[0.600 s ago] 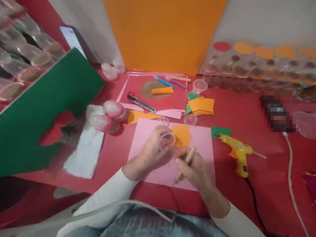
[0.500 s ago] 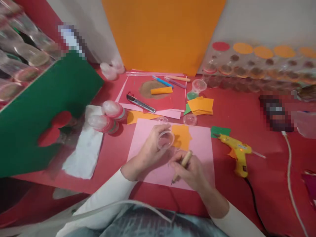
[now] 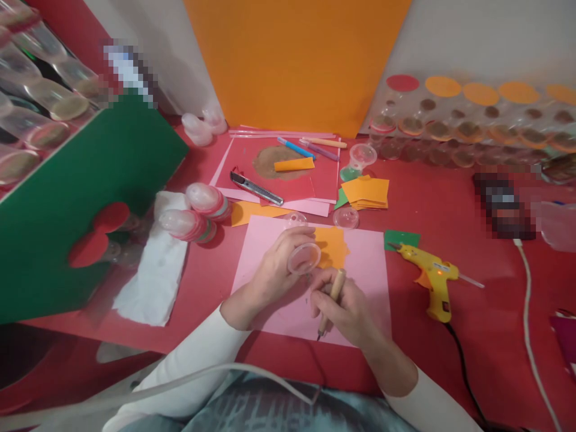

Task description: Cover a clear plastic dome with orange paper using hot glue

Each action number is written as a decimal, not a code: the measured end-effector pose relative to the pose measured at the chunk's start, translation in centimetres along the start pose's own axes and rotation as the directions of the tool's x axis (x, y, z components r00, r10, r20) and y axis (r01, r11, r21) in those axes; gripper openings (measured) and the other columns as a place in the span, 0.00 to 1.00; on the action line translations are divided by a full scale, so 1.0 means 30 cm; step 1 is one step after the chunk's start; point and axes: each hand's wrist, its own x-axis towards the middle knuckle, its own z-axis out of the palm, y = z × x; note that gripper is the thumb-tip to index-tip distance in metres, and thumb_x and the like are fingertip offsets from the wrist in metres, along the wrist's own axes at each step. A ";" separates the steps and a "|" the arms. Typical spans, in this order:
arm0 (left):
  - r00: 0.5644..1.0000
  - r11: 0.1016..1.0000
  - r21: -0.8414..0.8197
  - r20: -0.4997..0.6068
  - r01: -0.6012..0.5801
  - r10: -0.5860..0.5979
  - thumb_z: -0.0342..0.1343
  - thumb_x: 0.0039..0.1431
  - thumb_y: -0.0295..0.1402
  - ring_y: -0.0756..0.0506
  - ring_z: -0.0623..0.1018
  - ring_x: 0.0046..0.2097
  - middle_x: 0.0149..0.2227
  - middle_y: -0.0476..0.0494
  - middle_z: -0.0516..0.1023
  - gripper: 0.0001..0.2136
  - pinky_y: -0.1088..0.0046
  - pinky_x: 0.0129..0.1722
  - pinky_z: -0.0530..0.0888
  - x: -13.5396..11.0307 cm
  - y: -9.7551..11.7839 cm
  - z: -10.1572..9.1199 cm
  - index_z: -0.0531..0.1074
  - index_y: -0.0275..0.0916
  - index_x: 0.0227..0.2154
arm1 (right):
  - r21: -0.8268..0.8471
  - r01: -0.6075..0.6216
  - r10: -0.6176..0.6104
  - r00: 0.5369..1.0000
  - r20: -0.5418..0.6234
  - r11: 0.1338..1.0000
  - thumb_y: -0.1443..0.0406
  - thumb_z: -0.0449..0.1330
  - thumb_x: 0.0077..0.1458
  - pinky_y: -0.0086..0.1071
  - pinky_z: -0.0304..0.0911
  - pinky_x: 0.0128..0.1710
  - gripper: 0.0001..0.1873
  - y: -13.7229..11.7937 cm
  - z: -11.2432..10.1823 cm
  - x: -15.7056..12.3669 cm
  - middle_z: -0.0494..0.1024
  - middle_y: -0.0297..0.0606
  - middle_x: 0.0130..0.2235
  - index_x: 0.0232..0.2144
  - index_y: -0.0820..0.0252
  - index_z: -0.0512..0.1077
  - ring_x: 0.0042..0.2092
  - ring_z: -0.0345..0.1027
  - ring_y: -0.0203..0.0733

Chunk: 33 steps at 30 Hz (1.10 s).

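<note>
My left hand [image 3: 274, 273] is closed round a small clear plastic cup [image 3: 304, 258], held on its side above a pink sheet [image 3: 369, 282]. My right hand [image 3: 344, 309] grips a wooden-handled pointed tool [image 3: 330, 300], its metal tip aimed down toward me, close under the cup. An orange paper piece [image 3: 333, 247] lies on the pink sheet just beyond the cup. Two clear lids [image 3: 345, 217] rest at the sheet's far edge.
A yellow glue gun [image 3: 434, 277] with black cord lies right of the sheet. A utility knife [image 3: 255, 188], pens and orange squares [image 3: 366, 192] sit farther back. Stacked cups [image 3: 198, 213], white tissue [image 3: 155, 270] and a green board [image 3: 81, 198] stand left; an orange board [image 3: 297, 60] leans behind.
My right hand has shifted slightly left and turned the tool more upright, closer to the cup. My left hand has tipped the cup a little.
</note>
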 end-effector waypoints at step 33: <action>0.976 0.988 0.108 0.174 0.110 -0.128 0.62 0.61 0.31 0.47 0.85 0.36 0.40 0.47 0.83 0.06 0.73 0.35 0.81 -0.007 0.050 0.031 0.71 0.43 0.39 | 0.251 -0.089 0.155 0.953 -0.259 0.964 0.55 0.66 0.47 0.21 0.52 0.10 0.17 0.018 0.006 0.027 0.71 0.24 0.20 0.28 0.53 0.62 0.15 0.57 0.30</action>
